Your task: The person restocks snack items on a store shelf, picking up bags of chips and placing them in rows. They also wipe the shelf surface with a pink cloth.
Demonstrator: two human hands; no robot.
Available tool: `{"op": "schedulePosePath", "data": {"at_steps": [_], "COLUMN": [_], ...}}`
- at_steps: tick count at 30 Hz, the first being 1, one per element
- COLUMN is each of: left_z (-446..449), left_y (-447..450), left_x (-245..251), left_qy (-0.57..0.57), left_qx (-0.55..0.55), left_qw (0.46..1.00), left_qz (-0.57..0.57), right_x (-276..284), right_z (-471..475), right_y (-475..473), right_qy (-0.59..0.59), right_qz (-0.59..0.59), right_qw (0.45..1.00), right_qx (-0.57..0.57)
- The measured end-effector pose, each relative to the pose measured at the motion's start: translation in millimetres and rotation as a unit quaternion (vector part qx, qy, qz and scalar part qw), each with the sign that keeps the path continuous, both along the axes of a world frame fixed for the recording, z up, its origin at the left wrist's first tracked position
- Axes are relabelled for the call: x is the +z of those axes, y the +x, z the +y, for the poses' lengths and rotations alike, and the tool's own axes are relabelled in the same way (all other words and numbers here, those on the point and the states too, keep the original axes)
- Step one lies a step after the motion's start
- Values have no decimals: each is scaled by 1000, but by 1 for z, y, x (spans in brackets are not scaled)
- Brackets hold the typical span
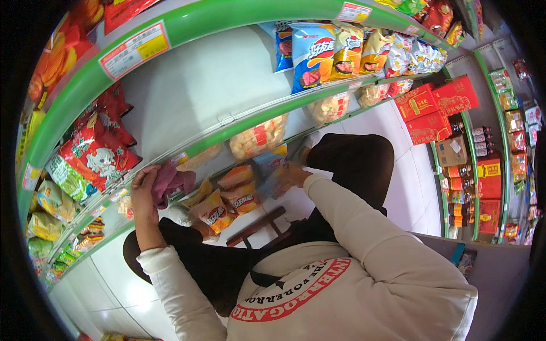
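My left hand (pixel 146 192) grips a purple cloth (pixel 170 182) at the green front edge of a shop shelf (pixel 222 132). Low between my knees, my right hand (pixel 294 174) is blurred against a blue snack bag (pixel 273 166) and seems to hold it. Orange snack bags (pixel 215 211) lie near the floor between my hands. Above them a clear bag of pale puffed snacks (pixel 259 135) sits on the lower shelf. Blue and yellow snack bags (pixel 315 53) stand upright on the shelf above; red snack bags (pixel 100 155) lie at its left end.
A dark red stool or frame bar (pixel 258 228) is between my legs. Red gift boxes (pixel 428 111) and shelves with bottles (pixel 460 192) stand at the right. A shelf rail with a price label (pixel 135 50) crosses the top. White tiled floor (pixel 106 294) shows around me.
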State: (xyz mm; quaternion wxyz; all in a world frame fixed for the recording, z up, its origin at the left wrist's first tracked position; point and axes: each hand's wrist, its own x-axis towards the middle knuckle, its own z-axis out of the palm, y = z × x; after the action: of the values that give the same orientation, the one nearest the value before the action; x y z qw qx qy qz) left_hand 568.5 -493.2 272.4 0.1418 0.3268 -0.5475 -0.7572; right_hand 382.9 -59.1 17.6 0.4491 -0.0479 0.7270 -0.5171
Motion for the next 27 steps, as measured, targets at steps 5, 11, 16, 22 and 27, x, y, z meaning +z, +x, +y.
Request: {"op": "schedulePosePath", "data": {"at_steps": [5, 11, 16, 22, 27], "left_z": [-1, -2, 0, 1, 3], "left_y": [-1, 1, -2, -2, -2], "left_x": [-2, -2, -1, 2, 1], "left_qy": [14, -6, -3, -14, -11], "left_qx": [-3, -20, -9, -4, 8], "left_qw": [1000, 1000, 1000, 1000, 1000], "left_qz": [7, 13, -6, -21, -15], "right_x": [30, 225, 365, 391, 377], "right_z": [-23, -59, -57, -79, -89], "right_y": [-9, -24, -115, -215, -265], "right_qy": [125, 12, 94, 199, 254], "right_qz": [170, 525, 816, 768, 712], "right_qw": [978, 848, 568, 602, 636], "right_qx": [7, -65, -57, 86, 158]}}
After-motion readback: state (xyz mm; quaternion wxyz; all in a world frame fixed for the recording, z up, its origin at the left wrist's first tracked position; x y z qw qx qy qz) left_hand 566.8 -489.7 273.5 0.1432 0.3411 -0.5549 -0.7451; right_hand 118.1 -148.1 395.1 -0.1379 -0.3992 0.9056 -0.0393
